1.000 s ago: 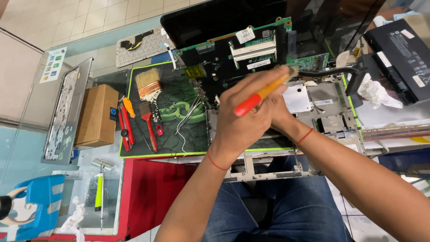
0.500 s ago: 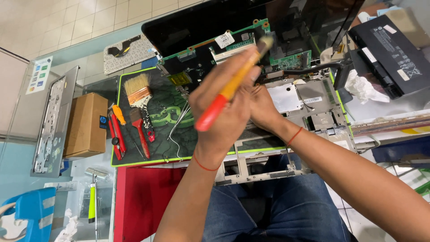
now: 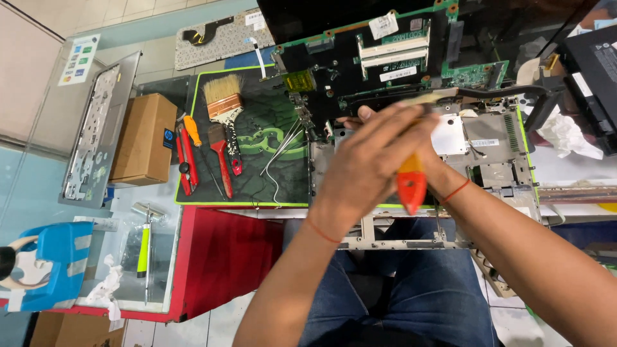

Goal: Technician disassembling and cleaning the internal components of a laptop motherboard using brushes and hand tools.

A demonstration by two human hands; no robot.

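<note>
My left hand (image 3: 369,164) lies flat and blurred over my right hand (image 3: 445,175), with an orange-handled screwdriver (image 3: 411,186) pressed between them. The handle points down toward my lap, and its pale front end reaches up to the edge of the green motherboard (image 3: 385,58). Both hands hover over the open grey laptop base (image 3: 488,148), whose left part they hide. A red thread circles each wrist.
A green-edged dark mat (image 3: 257,141) at the left carries a paint brush (image 3: 222,103), red-handled tools (image 3: 222,160) and loose wires. Further left are a cardboard box (image 3: 144,138), a grey laptop cover (image 3: 96,135) and a keyboard (image 3: 218,38). A black battery (image 3: 594,71) and white tissue (image 3: 562,135) lie at the right.
The screwdriver has swung from slanting up to the right to handle-down between my hands. Both hands have dropped lower over the laptop base, and the view has shifted.
</note>
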